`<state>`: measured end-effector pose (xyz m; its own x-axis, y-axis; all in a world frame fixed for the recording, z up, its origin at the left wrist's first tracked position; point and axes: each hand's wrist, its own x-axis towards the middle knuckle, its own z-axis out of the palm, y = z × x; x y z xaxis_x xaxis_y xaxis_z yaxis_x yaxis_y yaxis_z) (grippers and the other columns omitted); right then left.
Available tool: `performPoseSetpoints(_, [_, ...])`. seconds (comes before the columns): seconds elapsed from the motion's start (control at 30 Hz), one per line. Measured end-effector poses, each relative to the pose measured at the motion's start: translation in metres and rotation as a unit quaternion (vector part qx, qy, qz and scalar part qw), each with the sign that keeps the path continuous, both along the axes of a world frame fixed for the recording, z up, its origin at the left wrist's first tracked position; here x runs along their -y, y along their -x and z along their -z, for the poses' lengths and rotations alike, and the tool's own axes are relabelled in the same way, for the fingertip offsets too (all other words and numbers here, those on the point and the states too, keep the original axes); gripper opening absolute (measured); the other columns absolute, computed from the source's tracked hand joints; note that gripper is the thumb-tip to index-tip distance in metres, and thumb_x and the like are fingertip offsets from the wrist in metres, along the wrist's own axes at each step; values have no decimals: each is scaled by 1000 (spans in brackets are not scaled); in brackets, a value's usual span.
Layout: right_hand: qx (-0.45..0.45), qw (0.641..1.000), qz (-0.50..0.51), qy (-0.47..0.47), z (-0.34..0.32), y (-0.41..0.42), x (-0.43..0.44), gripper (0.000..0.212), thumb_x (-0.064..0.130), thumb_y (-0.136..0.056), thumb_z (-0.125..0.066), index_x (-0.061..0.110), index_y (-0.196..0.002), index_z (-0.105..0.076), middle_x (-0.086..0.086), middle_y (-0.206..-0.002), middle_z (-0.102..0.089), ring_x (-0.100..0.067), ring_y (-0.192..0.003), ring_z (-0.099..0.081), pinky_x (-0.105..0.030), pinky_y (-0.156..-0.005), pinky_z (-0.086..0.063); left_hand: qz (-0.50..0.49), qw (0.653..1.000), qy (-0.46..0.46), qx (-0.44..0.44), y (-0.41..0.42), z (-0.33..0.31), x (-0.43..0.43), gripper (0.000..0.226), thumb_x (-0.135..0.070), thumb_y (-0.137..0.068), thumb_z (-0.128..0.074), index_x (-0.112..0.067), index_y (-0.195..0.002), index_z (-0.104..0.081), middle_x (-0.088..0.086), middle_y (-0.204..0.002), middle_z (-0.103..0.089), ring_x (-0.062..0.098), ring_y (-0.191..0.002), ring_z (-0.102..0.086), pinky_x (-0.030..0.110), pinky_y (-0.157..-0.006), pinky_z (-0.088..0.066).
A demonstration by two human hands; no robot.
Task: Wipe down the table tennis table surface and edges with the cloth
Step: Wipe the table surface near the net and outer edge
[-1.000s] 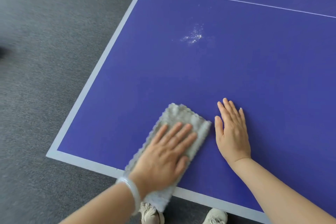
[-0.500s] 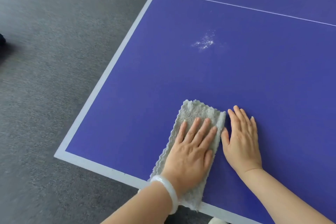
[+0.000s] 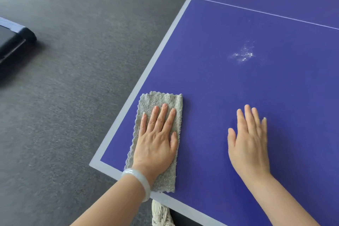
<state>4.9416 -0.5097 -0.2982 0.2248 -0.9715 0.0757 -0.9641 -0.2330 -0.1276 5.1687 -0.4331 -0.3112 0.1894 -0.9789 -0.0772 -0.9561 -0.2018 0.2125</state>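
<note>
where the cloth lies: grey cloth [image 3: 161,100] flat on the blue table tennis table [image 3: 229,93], near its left corner, near end over the pale border.
left hand [image 3: 156,141]: straight fingers pressing down on the cloth.
right hand [image 3: 247,143]: palm down on bare table, fingers straight, holding nothing.
white smudge [image 3: 243,55]: beyond the right hand.

The left hand [image 3: 156,141] presses the grey cloth [image 3: 159,101] flat near the counter [image 3: 238,88] corner. The right hand [image 3: 247,141] rests flat beside it.

The blue table [image 3: 284,101] bears a grey cloth [image 3: 159,98] near its corner and a white dusty smear [image 3: 243,55] farther in.
</note>
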Motion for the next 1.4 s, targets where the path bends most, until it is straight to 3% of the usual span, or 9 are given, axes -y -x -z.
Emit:
performPoseSetpoints(0.13, [37, 997, 41, -56, 10, -75, 20, 59, 28, -104, -38, 0, -154, -22, -15, -164, -14, -27, -153, -8, -46, -124, -3, 0, 1000, -3, -13, 0, -1, 3, 62, -43, -98, -20, -31, -158, -9, -7, -165, 0, 15, -152, 9, 45, -123, 4])
performPoseSetpoints(0.3, [32, 998, 52, -18, 22, -78, 15, 60, 29, -100, -43, -3, -150, -31, -19, -160, -24, -31, -150, -19, -50, -123, -11, 10, 1000, 4, -23, -4, -3, 1, 61, -42, -99, -21, -29, -158, -10, -6, -165, 0, 16, -152, 9, 46, -123, 3])
performPoseSetpoints(0.43, [32, 998, 48, -6, 21, -80, 16, 60, 27, -99, -47, -5, -148, -34, -22, -158, -27, -34, -149, -22, -53, -122, -14, 2, 999, 21, -40, -19, -2, -36, 61, -39, -98, -33, -28, -157, -20, -5, -164, -13, 18, -152, -5, 48, -122, -8])
performPoseSetpoints(0.63, [26, 998, 56, 7, 21, -83, 16, 58, 25, -98, -49, -6, -145, -36, -24, -156, -30, -36, -147, -25, -54, -121, -15, -134, 991, -4, -23, -88, 1, -64, 61, -44, -97, -28, -36, -156, -16, -9, -164, -13, 17, -152, -10, 51, -122, -11])
performPoseSetpoints(0.77, [31, 998, 52, 8, 22, -80, 17, 58, 23, -98, -50, -6, -146, -35, -24, -156, -30, -37, -147, -24, -55, -121, -15, -230, 965, -40, -121, -107, -2, -26, 58, -43, -101, -20, -41, -155, 1, -11, -165, 0, 15, -152, 2, 49, -122, -10])
performPoseSetpoints(0.93, [42, 998, 44, 7, 23, -81, 15, 59, 23, -98, -50, -7, -146, -34, -25, -156, -29, -37, -147, -24, -55, -121, -15, -165, 986, -10, -11, -40, -1, -51, 63, -37, -99, -23, -23, -158, -8, -1, -166, -2, 24, -152, 6, 51, -121, -7])
performPoseSetpoints(1.13, [46, 998, 37, 5, 24, -79, 13, 59, 23, -98, -50, -7, -147, -34, -25, -157, -28, -37, -148, -23, -54, -122, -15, -75, 996, 2, -49, 0, -2, -38, 64, -37, -97, -32, -23, -157, -17, -3, -165, -13, 23, -143, -30, 49, -118, -20])
performPoseSetpoints(1.23, [46, 998, 34, 4, 24, -80, 13, 59, 24, -98, -49, -7, -147, -34, -24, -157, -28, -36, -148, -24, -54, -122, -15, -23, 999, 1, -44, -30, -3, 23, 59, -39, -100, -22, -30, -158, -11, -10, -165, -5, 19, -149, -19, 47, -122, -4])
performPoseSetpoints(1.4, [37, 999, 40, 5, 24, -83, 15, 60, 27, -98, -48, -5, -147, -36, -22, -157, -29, -35, -148, -24, -54, -122, -16, -106, 994, -20, -13, -72, 2, 121, 57, -41, -102, -16, -36, -157, -3, -16, -164, 1, 20, -152, 7, 66, -115, 4])
